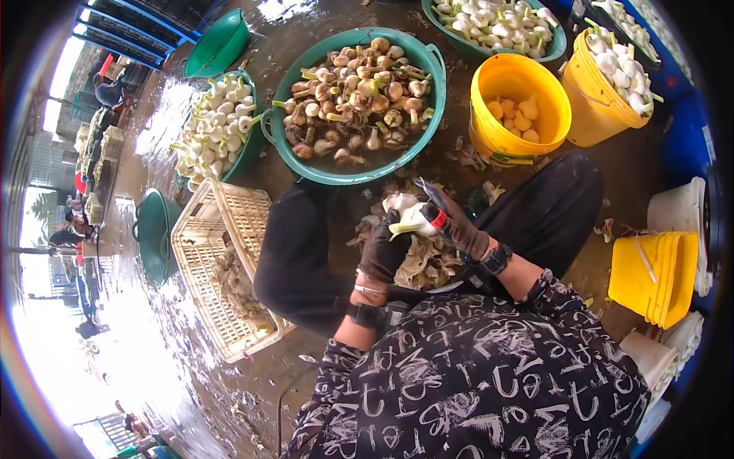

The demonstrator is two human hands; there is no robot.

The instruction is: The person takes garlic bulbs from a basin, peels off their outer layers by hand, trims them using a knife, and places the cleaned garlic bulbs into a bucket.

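Between my two gloved hands is a white garlic bulb (414,219) with a short green stem pointing left. My left hand (384,249) has its fingers closed round the stem side. My right hand (459,228) grips the bulb from the right, with a red band on a finger and a dark, pointed blade-like tool (427,188) sticking up beside it. Papery peelings (428,262) lie below the hands, between my legs. Ahead, a green basin (359,179) holds many unpeeled brownish bulbs (367,92).
A yellow bucket (489,99) with a few bulbs stands ahead right, beside another yellow bucket (589,115) full of white garlic. A cream crate (200,275) with peelings is at left. Stacked yellow containers (650,279) stand at right. People work far left.
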